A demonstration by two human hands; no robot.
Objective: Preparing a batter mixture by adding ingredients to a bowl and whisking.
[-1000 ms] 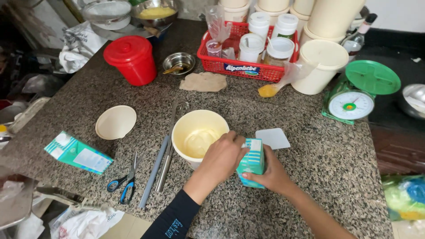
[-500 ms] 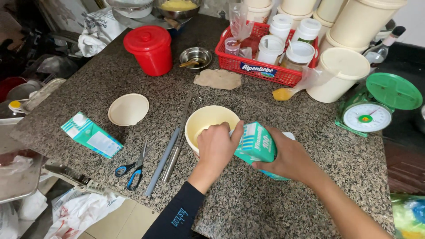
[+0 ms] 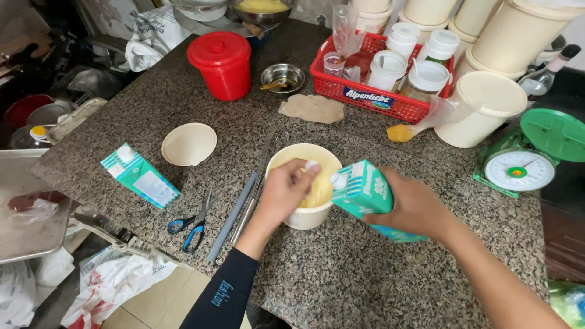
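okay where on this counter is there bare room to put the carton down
Bare granite lies along the near edge, below the cream tub and the right hand holding the tilted carton. Another patch sits between the red canister and the cream lid. Crowded: the red basket and the scale.

The right hand (image 3: 414,207) tilts a teal cardboard carton (image 3: 365,192) over the cream plastic tub (image 3: 303,214); the left hand (image 3: 286,192) holds a small white cap (image 3: 312,165).

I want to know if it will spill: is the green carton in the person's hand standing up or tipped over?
Tipped. The right hand holds the green carton slanted, its white spout end leaning over the cream tub. No liquid is seen pouring.
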